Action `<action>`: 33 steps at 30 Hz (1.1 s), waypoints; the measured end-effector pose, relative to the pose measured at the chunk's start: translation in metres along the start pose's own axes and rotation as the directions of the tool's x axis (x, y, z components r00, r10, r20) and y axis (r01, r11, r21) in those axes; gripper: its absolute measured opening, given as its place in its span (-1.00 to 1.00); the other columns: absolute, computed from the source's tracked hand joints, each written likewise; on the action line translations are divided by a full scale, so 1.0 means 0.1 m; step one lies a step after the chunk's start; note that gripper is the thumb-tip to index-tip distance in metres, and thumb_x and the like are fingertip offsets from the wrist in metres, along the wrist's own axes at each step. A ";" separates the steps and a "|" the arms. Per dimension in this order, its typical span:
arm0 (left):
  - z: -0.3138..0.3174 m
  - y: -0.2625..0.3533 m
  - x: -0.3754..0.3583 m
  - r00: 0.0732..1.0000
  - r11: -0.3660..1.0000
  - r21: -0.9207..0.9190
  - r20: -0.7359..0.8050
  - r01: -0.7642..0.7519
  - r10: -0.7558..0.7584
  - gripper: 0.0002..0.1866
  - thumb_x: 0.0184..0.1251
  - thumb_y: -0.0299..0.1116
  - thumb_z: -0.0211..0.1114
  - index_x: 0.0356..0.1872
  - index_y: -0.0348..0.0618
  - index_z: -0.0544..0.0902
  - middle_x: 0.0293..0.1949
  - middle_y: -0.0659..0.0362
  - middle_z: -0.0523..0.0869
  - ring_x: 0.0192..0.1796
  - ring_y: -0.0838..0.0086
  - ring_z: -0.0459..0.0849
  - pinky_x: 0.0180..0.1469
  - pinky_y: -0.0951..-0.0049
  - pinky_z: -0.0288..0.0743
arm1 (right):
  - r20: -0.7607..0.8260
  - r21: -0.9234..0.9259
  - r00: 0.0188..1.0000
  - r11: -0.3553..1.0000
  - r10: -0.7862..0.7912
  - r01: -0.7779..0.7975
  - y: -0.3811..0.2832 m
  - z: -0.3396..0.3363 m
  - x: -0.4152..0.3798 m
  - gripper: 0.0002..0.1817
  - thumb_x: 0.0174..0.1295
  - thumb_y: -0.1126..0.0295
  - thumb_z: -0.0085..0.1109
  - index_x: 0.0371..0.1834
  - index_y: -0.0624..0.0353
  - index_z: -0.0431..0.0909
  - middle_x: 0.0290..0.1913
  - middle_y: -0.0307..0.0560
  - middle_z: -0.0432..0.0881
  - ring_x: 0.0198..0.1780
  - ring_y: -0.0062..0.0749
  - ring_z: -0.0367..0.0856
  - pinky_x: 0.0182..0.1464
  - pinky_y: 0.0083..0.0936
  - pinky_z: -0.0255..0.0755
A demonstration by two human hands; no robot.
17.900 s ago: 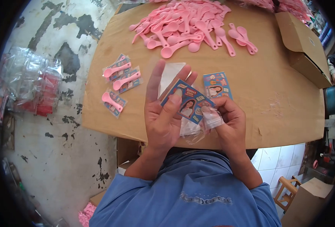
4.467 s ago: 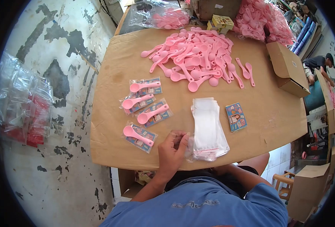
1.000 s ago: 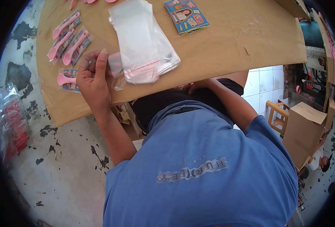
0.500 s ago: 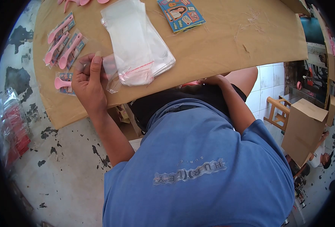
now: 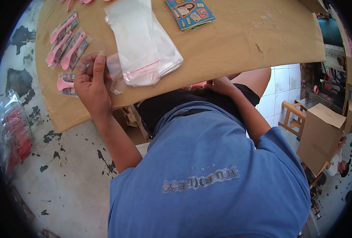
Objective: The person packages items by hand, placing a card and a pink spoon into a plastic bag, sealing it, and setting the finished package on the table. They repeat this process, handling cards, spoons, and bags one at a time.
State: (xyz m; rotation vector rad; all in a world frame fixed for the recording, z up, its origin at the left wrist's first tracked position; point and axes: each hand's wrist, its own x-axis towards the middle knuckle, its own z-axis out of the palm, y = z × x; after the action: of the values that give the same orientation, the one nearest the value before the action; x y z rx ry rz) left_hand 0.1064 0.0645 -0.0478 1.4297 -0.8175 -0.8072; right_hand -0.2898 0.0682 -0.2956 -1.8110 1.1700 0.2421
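Between the thumb and fingers of my left hand (image 5: 92,81) is a clear plastic bag (image 5: 115,73), raised just above the table's near edge. It overlaps a thick stack of clear plastic bags (image 5: 138,43) with red-lined flaps. Left of that hand lies a pink spoon (image 5: 64,84) with a printed card under it. Behind it are several pink spoons (image 5: 73,50) packed with cards in clear bags. My right hand (image 5: 221,85) is low over my lap, partly under the table edge. Its curled fingers meet a pinkish-red thing (image 5: 199,84), mostly hidden.
A pile of blue printed cards (image 5: 191,15) lies farther back on the brown-covered table (image 5: 231,47). Thin plastic scraps (image 5: 265,20) are scattered to its right. A cardboard box (image 5: 321,137), a wooden stool (image 5: 293,117) and another person (image 5: 334,164) are at the right.
My right hand has shifted slightly toward the left, and more of its fingers show. My left hand keeps the same pinch on the bag. The view has moved a little.
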 end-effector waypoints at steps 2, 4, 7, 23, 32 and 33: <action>0.00 0.02 -0.01 1.000 1.000 0.012 -0.012 0.005 -0.005 -0.86 0.51 -0.38 0.45 -0.05 -0.17 0.71 -0.31 0.35 0.78 -0.40 0.81 0.49 -0.39 0.74 0.28 | 0.064 0.011 0.997 1.000 -0.030 0.029 -0.06 -0.03 0.00 -0.56 0.17 0.04 0.52 -0.11 0.19 0.75 -0.06 0.11 0.76 0.08 0.03 0.71 0.13 -0.07 0.51; 0.02 0.05 -0.02 1.000 0.999 0.040 -0.018 0.012 -0.012 -0.86 0.51 -0.38 0.45 -0.05 -0.17 0.71 -0.32 0.35 0.77 -0.40 0.81 0.49 -0.38 0.74 0.28 | 0.103 -0.039 0.984 0.988 -0.146 0.150 -0.02 -0.01 0.00 -0.59 0.18 0.09 0.52 -0.10 0.19 0.78 -0.11 0.13 0.78 0.03 0.05 0.73 0.08 -0.12 0.52; 0.04 0.05 -0.02 1.000 0.999 0.031 -0.028 0.013 -0.012 -0.84 0.51 -0.37 0.45 -0.05 -0.19 0.71 -0.33 0.34 0.77 -0.41 0.80 0.48 -0.38 0.74 0.29 | 0.092 -0.152 0.987 0.978 -0.132 0.145 0.01 0.12 0.09 -0.67 0.10 0.10 0.56 -0.24 0.10 0.78 -0.12 -0.01 0.76 0.04 -0.06 0.73 0.08 -0.11 0.55; 0.02 0.02 -0.01 1.000 1.000 0.011 0.013 -0.015 0.015 -0.86 0.52 -0.41 0.44 -0.06 -0.22 0.70 -0.33 0.30 0.76 -0.42 0.75 0.49 -0.37 0.70 0.35 | 0.030 -0.090 0.995 0.992 -0.090 0.093 -0.12 0.02 0.08 -0.40 -0.10 0.03 0.71 -0.11 0.21 0.70 -0.02 0.13 0.73 0.13 0.06 0.69 0.15 -0.09 0.54; 0.04 0.03 -0.01 1.000 1.000 0.006 0.005 -0.017 0.017 -0.88 0.52 -0.40 0.44 -0.08 -0.19 0.72 -0.34 0.33 0.75 -0.43 0.77 0.47 -0.38 0.73 0.30 | 0.020 -0.137 1.000 0.991 0.006 -0.003 -0.16 0.10 0.20 -0.31 -0.27 0.01 0.79 -0.10 0.22 0.75 0.12 0.11 0.72 0.21 0.03 0.68 0.17 -0.11 0.57; 0.06 0.04 -0.02 1.000 1.000 0.014 -0.009 -0.020 0.020 -0.88 0.52 -0.40 0.43 -0.08 -0.19 0.72 -0.35 0.33 0.75 -0.43 0.77 0.47 -0.38 0.73 0.29 | 0.009 -0.162 1.000 0.987 0.022 -0.020 -0.18 0.12 0.20 -0.31 -0.27 0.01 0.79 -0.09 0.20 0.75 0.13 0.10 0.72 0.21 0.03 0.68 0.16 -0.11 0.57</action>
State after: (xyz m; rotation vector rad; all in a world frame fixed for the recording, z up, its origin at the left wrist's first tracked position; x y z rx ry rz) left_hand 0.1005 0.0632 -0.0443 1.4347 -0.8305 -0.7807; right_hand -0.2613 0.0670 -0.3034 -1.9360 1.1908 0.3677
